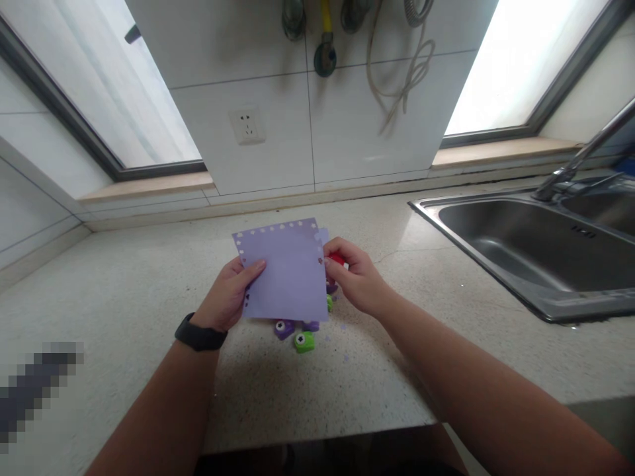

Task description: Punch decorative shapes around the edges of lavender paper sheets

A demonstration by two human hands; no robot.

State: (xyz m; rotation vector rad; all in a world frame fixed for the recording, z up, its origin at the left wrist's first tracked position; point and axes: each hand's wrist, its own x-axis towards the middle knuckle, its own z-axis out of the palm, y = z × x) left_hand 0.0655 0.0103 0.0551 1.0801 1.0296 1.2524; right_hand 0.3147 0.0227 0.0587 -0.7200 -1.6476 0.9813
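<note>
A sheet of purple paper (290,277) is held up over the counter, with small shapes punched along its top edge and parts of both sides. My left hand (228,294) grips the left edge, thumb on the front. At the right edge, my right hand (362,274) is closed around a red craft punch (337,259), mostly hidden by fingers and paper. Below the sheet lie a purple craft punch (284,328) and a green craft punch (304,342), each with a shape on a white top. Other purple and green punches are partly covered by the paper.
Small purple paper bits (346,358) lie on the speckled counter (149,284). A steel sink (496,264) with a faucet (560,178) is set in at the right. The tiled wall behind has a socket (247,125), pipe ends and a hanging cable (409,82), between two windows.
</note>
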